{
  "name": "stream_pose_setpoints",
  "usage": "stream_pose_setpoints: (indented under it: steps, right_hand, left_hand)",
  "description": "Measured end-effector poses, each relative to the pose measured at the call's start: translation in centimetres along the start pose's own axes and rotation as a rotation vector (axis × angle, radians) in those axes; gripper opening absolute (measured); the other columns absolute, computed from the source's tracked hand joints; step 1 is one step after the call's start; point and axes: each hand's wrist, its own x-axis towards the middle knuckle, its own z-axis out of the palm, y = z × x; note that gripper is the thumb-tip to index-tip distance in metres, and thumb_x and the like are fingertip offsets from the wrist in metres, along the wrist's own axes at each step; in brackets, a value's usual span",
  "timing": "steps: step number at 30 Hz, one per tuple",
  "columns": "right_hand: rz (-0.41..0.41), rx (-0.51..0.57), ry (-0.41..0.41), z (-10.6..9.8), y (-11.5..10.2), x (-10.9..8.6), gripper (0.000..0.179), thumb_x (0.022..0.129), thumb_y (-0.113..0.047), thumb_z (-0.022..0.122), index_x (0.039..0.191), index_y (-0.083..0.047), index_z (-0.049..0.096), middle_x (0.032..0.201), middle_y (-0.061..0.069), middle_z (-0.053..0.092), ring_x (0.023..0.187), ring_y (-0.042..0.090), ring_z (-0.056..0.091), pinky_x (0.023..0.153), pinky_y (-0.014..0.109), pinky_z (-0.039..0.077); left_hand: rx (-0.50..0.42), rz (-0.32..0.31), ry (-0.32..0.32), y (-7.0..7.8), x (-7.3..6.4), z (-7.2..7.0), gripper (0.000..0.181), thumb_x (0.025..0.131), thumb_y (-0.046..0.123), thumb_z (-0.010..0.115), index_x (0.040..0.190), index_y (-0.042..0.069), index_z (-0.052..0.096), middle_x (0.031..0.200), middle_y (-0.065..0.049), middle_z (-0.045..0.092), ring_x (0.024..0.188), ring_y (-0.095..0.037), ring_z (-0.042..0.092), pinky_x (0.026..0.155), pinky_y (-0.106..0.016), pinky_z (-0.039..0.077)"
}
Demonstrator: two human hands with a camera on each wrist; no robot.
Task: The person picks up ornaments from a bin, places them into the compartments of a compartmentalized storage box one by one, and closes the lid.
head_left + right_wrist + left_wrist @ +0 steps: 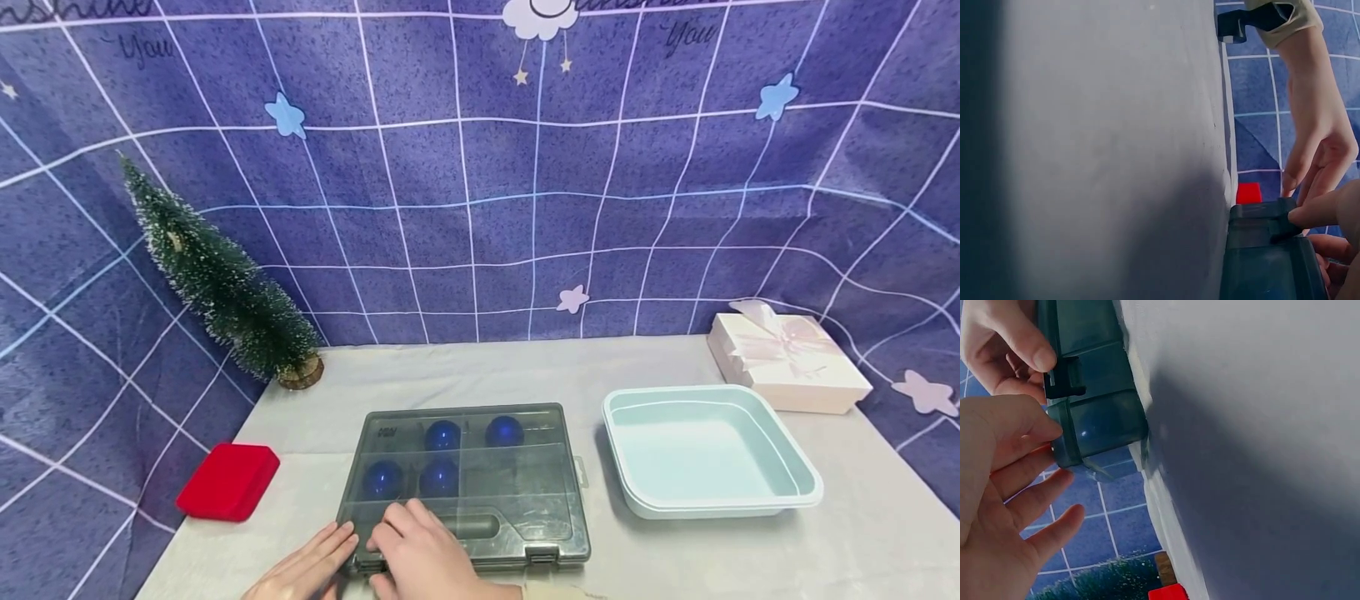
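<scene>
A flat, see-through grey plastic storage box [525,483] lies with its lid down on the table. Several shiny blue balls [383,480] show through the lid in its compartments. At the front left corner, my left hand [303,567] rests against the box with fairly straight fingers, spread apart in the left wrist view. Beside it, my right hand [423,550] grips the front edge at the left latch [1066,381]. Its thumb presses by that latch while the other fingers bend over the lid. The right front latch [542,553] lies flat against the box.
To the right stands a light blue plastic tray [712,450], with a pale gift box [795,367] behind it. A red box [228,482] lies at the left. A small artificial Christmas tree [225,283] leans at the back left, before a blue checked curtain [495,167].
</scene>
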Motion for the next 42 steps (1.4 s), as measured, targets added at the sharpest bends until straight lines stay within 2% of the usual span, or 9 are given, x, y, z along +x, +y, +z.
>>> stream_pose_setpoints:
  steps: [19,22,26,27,30,34,36,39,42]
  right_hand:
    - [-0.013,-0.028,0.001,-0.3,0.1,0.6,0.016,0.082,-0.022,0.084,0.092,-0.023,0.07,0.093,-0.015,0.055,0.086,0.0,0.048,0.081,0.011,0.042]
    - [-0.004,0.062,-0.034,-0.7,0.4,0.6,0.015,0.086,-0.022,0.082,0.098,-0.021,0.073,0.096,-0.015,0.057,0.087,-0.003,0.048,0.081,0.009,0.04]
    - [-0.002,0.306,-0.112,-1.7,1.2,0.4,0.018,0.093,-0.018,0.075,0.111,-0.016,0.074,0.104,-0.012,0.064,0.092,-0.006,0.051,0.082,0.007,0.04]
    - [-0.009,0.357,-0.124,-2.1,1.4,0.3,0.019,0.094,-0.017,0.073,0.113,-0.014,0.073,0.106,-0.011,0.065,0.094,-0.006,0.053,0.083,0.007,0.04]
    - [-0.036,0.437,-0.149,-3.2,2.1,-0.3,0.018,0.098,-0.014,0.068,0.115,-0.012,0.072,0.109,-0.008,0.069,0.101,-0.005,0.057,0.087,0.008,0.041]
    - [-0.051,0.452,-0.157,-5.0,3.0,-1.4,0.017,0.101,-0.013,0.064,0.115,-0.011,0.072,0.109,-0.006,0.069,0.104,-0.003,0.06,0.089,0.009,0.043]
    - [-0.056,0.446,-0.143,-6.1,3.5,-2.1,0.016,0.1,-0.012,0.063,0.114,-0.01,0.072,0.109,-0.005,0.07,0.105,0.0,0.061,0.09,0.012,0.045]
    - [-0.054,0.411,-0.111,-7.8,4.3,-3.3,0.016,0.1,-0.012,0.063,0.112,-0.01,0.072,0.108,-0.005,0.07,0.105,0.002,0.062,0.091,0.016,0.047]
    - [-0.036,0.341,-0.06,-9.7,5.6,-4.5,0.015,0.099,-0.014,0.064,0.11,-0.011,0.073,0.105,-0.007,0.07,0.102,0.004,0.062,0.09,0.021,0.05]
  left_hand:
    - [-0.055,0.048,0.077,-0.2,0.2,0.6,0.05,0.108,0.032,0.039,0.113,-0.001,0.076,0.126,-0.005,0.07,0.137,-0.001,0.043,0.106,-0.01,0.03]
    - [-0.034,0.031,0.063,-0.1,0.1,0.5,0.051,0.108,0.034,0.039,0.113,0.0,0.077,0.125,-0.003,0.071,0.137,0.001,0.042,0.101,-0.009,0.035]
    - [-0.018,-0.001,0.036,0.0,0.0,0.3,0.053,0.108,0.038,0.039,0.115,0.002,0.077,0.123,-0.004,0.072,0.135,0.001,0.046,0.093,-0.008,0.042]
    - [-0.003,-0.012,0.019,0.1,0.0,0.1,0.054,0.107,0.039,0.038,0.114,0.003,0.077,0.121,-0.004,0.073,0.131,-0.001,0.051,0.091,-0.008,0.044]
    - [0.037,-0.095,-0.083,0.6,0.6,-0.6,0.033,0.098,0.032,0.063,0.111,0.006,0.079,0.116,-0.002,0.074,0.116,-0.011,0.065,0.084,-0.013,0.05]
    - [0.075,-0.349,-0.352,1.4,2.8,-1.8,0.029,0.074,0.02,0.082,0.103,0.016,0.08,0.111,0.007,0.073,0.102,-0.014,0.069,0.08,-0.029,0.057]
    - [0.082,-0.455,-0.462,1.7,4.3,-2.1,0.02,0.077,0.019,0.08,0.097,0.021,0.077,0.105,0.011,0.07,0.101,-0.013,0.067,0.081,-0.034,0.057]
    - [0.098,-0.481,-0.522,1.8,6.5,-2.3,0.01,0.08,0.019,0.076,0.086,0.025,0.071,0.092,0.013,0.064,0.092,-0.013,0.064,0.079,-0.036,0.055]
    - [0.111,-0.384,-0.491,1.9,8.7,-2.1,0.01,0.081,0.02,0.076,0.08,0.024,0.066,0.082,0.013,0.058,0.081,-0.014,0.06,0.072,-0.035,0.054]
